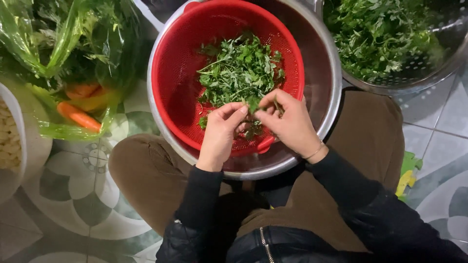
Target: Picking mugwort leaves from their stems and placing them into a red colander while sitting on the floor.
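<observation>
We look down over our knees at a round red plastic colander (175, 73) that sits inside a wide shiny steel bowl (327, 92) on the patterned floor tiles (434, 141). Our left hand (222, 134) pinches a small sprig of leafy green herbs (252, 104) between thumb and fingertips, right over the near side of the colander. Our right hand (290, 122) closes on the same sprig from the other side, fingers curled around stem and leaves, a thin bracelet (316, 151) at the wrist. A loose pile of picked green leaves (239, 70) lies in the middle of the colander, just beyond both hands. Up to the right, a perforated metal strainer (429, 68) holds more greens. To the left, a clear green plastic bag (63, 53) shows orange carrots (78, 116).
</observation>
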